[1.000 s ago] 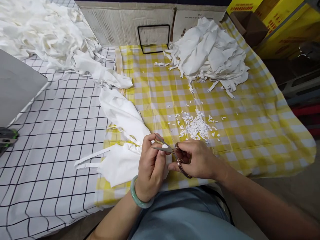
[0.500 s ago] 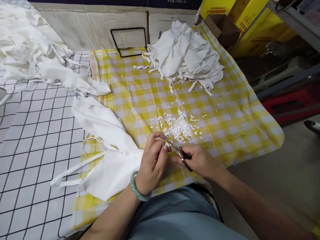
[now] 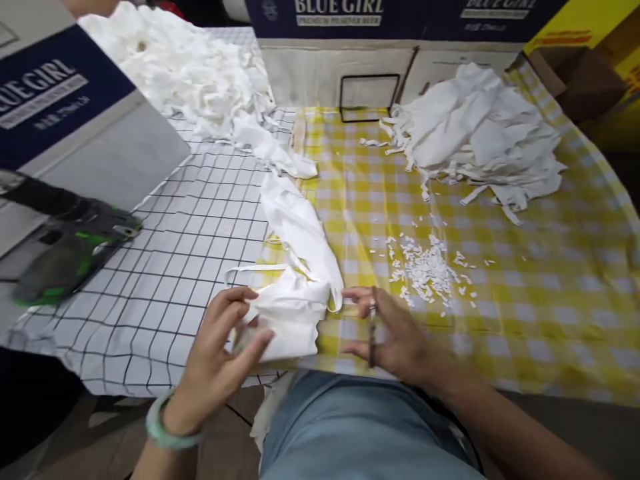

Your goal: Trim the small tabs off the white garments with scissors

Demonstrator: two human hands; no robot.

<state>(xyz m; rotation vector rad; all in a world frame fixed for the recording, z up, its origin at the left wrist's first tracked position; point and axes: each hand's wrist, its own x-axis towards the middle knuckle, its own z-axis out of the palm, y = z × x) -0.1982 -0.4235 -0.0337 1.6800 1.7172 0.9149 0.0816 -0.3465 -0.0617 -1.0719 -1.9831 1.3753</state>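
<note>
My left hand [image 3: 225, 347], a green bangle at its wrist, is at the left edge of a white fabric piece with thin straps [image 3: 295, 320]. Its thumb and fingers are apart, touching or just above the cloth. To the right of that cloth, my right hand [image 3: 400, 333] has a small pair of scissors [image 3: 372, 330] hooked on its fingers, with thumb and forefinger stretched apart. Motion blurs the scissors, and their blades are hard to make out. Beyond the right hand lies a heap of tiny white clippings [image 3: 430, 270].
A pile of white strapped pieces [image 3: 480, 133] lies at the back right, and a larger white heap [image 3: 200, 73] at the back left. A cordless drill [image 3: 75, 240] stands by a carton [image 3: 90, 133] on the left. A black wire frame [image 3: 370, 77] leans against boxes behind.
The view has swung left, bringing the drill and carton in. My left hand has left the scissor tips, opened and moved left over the white piece. My right hand's fingers have spread.
</note>
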